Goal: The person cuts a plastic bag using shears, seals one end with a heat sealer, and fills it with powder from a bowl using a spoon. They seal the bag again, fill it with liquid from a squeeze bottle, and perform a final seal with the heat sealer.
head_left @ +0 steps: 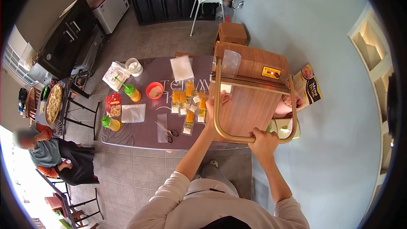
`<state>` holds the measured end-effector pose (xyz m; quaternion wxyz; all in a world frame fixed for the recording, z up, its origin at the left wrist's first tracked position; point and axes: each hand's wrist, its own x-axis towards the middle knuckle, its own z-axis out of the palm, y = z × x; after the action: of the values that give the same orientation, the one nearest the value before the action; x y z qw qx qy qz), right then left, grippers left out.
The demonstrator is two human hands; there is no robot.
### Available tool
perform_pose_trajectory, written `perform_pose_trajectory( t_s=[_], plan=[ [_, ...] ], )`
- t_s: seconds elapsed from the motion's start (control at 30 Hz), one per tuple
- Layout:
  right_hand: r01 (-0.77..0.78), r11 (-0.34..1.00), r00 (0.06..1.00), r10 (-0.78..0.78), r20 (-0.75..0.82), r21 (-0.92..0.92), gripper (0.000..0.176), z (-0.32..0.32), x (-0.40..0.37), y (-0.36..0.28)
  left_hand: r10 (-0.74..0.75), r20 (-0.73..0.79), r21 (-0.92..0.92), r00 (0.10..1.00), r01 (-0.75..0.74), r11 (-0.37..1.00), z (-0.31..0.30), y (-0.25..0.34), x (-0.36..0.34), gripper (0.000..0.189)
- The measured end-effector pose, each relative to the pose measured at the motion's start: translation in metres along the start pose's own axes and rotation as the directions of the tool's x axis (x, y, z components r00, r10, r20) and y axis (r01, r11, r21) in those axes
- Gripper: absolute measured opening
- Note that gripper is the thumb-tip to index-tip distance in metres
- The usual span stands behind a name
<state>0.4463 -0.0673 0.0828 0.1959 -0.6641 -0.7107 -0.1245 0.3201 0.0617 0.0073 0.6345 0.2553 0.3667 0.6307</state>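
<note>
A wood-grain bag sealer (250,106) with a red-lit switch stands at the right of the table. My right hand (263,146) is closed around the near bar of its gold handle (217,121). My left hand (215,107) reaches in by the handle's left side, its fingers closed at the edge of a small plastic packet (227,88) with white contents. That packet lies at the sealing bar, its far end hidden. A clear plastic bag (231,63) rests on top of the sealer. Several packets with orange and white contents (190,116) lie left of my left hand.
On the dark table (127,138) are scissors (171,135), a red bowl (154,90), a white tub (134,67), green-topped bottles (133,93) and clear bags (133,113). A menu board (308,85) leans by the wall. Another person (59,157) sits at left.
</note>
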Motion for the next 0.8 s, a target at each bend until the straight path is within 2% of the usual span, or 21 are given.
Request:
perform_pose_trajectory(
  t_s=[0.8],
  plan=[
    [0.028,0.999,0.999,-0.029,-0.039,-0.021,0.012,-0.0006,-0.0005,-0.0001,0.016,0.034,-0.029,0.999,-0.015,0.999,-0.0054,-0.0045,0.0019,0.024]
  ],
)
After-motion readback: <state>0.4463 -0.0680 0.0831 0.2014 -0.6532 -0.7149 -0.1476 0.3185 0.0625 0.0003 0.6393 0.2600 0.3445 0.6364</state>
